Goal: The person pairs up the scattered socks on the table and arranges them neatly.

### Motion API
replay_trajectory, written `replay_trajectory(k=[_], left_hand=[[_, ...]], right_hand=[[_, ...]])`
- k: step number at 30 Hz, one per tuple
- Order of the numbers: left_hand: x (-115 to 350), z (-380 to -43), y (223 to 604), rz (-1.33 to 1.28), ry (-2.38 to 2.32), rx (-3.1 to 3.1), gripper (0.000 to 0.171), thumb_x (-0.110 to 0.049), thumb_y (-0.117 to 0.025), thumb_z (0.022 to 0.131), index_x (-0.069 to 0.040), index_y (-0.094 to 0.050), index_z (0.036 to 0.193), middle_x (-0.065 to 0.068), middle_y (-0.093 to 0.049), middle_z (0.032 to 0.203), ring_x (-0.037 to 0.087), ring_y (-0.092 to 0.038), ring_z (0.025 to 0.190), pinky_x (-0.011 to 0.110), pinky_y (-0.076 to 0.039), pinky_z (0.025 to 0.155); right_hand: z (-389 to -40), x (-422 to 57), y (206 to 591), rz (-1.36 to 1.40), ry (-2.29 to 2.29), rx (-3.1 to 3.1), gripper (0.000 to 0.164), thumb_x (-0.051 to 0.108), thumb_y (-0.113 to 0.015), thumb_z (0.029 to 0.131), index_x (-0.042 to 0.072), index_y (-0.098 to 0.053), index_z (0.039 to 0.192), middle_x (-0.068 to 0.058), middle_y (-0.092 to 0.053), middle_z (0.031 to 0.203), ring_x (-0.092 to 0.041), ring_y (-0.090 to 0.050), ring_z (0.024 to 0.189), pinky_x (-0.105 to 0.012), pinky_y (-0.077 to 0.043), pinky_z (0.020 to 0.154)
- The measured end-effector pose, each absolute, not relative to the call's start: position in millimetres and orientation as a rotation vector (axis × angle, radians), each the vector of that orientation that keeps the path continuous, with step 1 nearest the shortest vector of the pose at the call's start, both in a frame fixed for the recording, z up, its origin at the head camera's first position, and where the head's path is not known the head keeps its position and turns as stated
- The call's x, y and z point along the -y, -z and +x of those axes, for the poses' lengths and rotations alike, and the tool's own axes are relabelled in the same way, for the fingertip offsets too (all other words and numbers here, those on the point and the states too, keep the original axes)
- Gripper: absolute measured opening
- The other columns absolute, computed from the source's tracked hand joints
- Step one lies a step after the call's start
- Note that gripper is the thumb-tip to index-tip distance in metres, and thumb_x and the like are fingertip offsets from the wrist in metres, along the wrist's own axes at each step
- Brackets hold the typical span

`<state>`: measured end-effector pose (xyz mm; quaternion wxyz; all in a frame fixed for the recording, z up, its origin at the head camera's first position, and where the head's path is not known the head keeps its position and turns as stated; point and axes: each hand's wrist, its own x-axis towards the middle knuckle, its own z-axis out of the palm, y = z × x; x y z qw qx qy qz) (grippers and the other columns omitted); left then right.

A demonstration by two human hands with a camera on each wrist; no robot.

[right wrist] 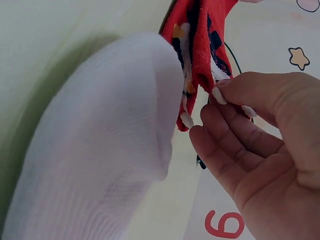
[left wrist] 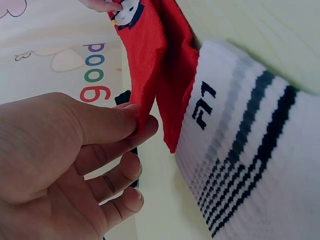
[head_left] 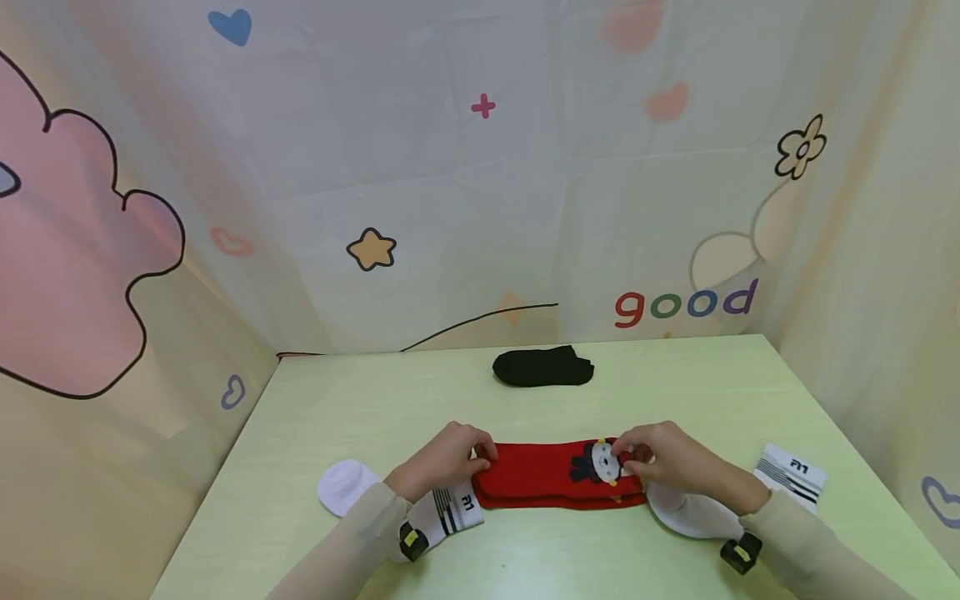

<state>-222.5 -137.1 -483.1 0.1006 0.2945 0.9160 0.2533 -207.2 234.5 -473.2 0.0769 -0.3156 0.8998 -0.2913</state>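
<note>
A pair of red socks (head_left: 525,471) with a cartoon animal figure lies crosswise in the middle of the table, one sock over the other. My left hand (head_left: 453,454) pinches the upper sock's left end between thumb and index finger; the other fingers hang loosely curved in the left wrist view. At the opposite end, my right hand (head_left: 663,454) pinches the edge beside the figure with thumb and fingertips. In the left wrist view, the two red layers (left wrist: 145,60) stand apart at that end. The right wrist view shows the fold between them too.
Under my left forearm lies a white sock with black stripes (head_left: 450,510), its rounded end (head_left: 347,486) showing farther left. Another white sock (head_left: 693,512) lies beneath my right forearm, its striped cuff (head_left: 791,475) at the right. Black socks (head_left: 543,367) rest near the table's back edge, before a printed curtain (head_left: 450,183).
</note>
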Motion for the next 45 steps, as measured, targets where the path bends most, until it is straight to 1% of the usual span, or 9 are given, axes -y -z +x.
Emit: replay_trajectory(k=[7,14,18,24,31,34,45], left_hand=[[136.7,-221.4,486.0,0.859,-0.739,-2.7,0.011,-0.008,-0.071,0.096,-0.013,-0.078,0.104,-0.002,-0.073,0.099,0.007,-0.06,0.087,0.023,-0.053,0.083],[136.5,-220.0,487.6,0.876,-0.723,-2.706,0.009,-0.009,-0.071,0.097,-0.013,-0.077,0.101,0.0,-0.073,0.096,0.006,-0.059,0.086,0.023,-0.052,0.081],[135.8,-219.6,489.1,0.893,-0.712,-2.711,0.009,-0.008,-0.07,0.097,-0.012,-0.077,0.101,0.0,-0.074,0.096,0.006,-0.06,0.086,0.023,-0.052,0.082],[133.0,-217.8,488.1,0.878,-0.687,-2.715,0.01,-0.006,-0.071,0.096,-0.011,-0.077,0.101,0.0,-0.073,0.098,0.009,-0.06,0.089,0.024,-0.053,0.083],[130.4,-216.9,486.3,0.889,-0.658,-2.713,0.01,-0.004,-0.07,0.095,-0.009,-0.077,0.1,0.001,-0.074,0.1,0.011,-0.062,0.09,0.025,-0.053,0.084],[129.6,-216.6,486.0,0.898,-0.648,-2.71,0.01,-0.004,-0.07,0.095,-0.008,-0.077,0.1,0.002,-0.074,0.099,0.01,-0.061,0.089,0.025,-0.053,0.084],[128.6,-217.6,488.4,0.877,-0.628,-2.689,0.011,-0.006,-0.069,0.096,-0.01,-0.077,0.102,-0.001,-0.072,0.099,0.008,-0.058,0.087,0.023,-0.053,0.083]], right_hand=[[-205.8,-234.4,475.1,-0.917,0.861,-2.685,0.021,0.009,-0.078,0.09,0.008,-0.075,0.111,-0.001,-0.072,0.104,-0.01,-0.059,0.083,-0.023,-0.055,0.071],[-205.7,-235.8,476.8,-0.902,0.856,-2.675,0.022,0.011,-0.078,0.09,0.01,-0.075,0.112,-0.004,-0.072,0.111,-0.014,-0.059,0.088,-0.024,-0.054,0.073],[-207.5,-236.2,479.4,-0.907,0.834,-2.679,0.022,0.01,-0.079,0.09,0.01,-0.075,0.112,-0.004,-0.071,0.111,-0.015,-0.057,0.087,-0.023,-0.052,0.071],[-210.7,-236.7,483.7,-0.921,0.782,-2.687,0.022,0.01,-0.078,0.091,0.01,-0.075,0.112,-0.004,-0.071,0.112,-0.015,-0.056,0.088,-0.023,-0.051,0.071],[-209.7,-236.7,484.3,-0.968,0.764,-2.685,0.022,0.01,-0.079,0.09,0.009,-0.075,0.112,-0.004,-0.071,0.11,-0.014,-0.056,0.085,-0.023,-0.05,0.068],[-209.0,-236.3,483.7,-0.971,0.765,-2.681,0.022,0.011,-0.079,0.09,0.009,-0.075,0.112,-0.003,-0.071,0.109,-0.014,-0.057,0.085,-0.024,-0.051,0.069],[-209.4,-234.5,484.0,-0.956,0.742,-2.68,0.023,0.01,-0.08,0.089,0.009,-0.075,0.111,-0.002,-0.071,0.105,-0.014,-0.056,0.083,-0.022,-0.05,0.066]])
